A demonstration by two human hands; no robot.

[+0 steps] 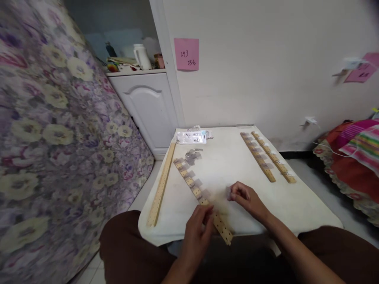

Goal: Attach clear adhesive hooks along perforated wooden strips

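A tan strip with rows of small holes [221, 227] lies slantwise on the table, its near end over the front edge. Small translucent pieces [192, 184] sit along its far part. My left hand [199, 227] is closed at the strip's middle, fingers curled onto its edge; the fingertips partly hide what they grip. To the right of the strip, my right hand [244, 197] is raised a little above the table, thumb and fingers pinching a small translucent piece [229, 193]. Its exact kind is too small to tell.
Another perforated strip [161, 185] lies along the table's left side. Two strips with translucent pieces [257, 156] [274, 157] lie at right. Small loose parts [192, 154] and a clear pack [191, 137] are toward the back. A floral curtain [59, 157] hangs at left.
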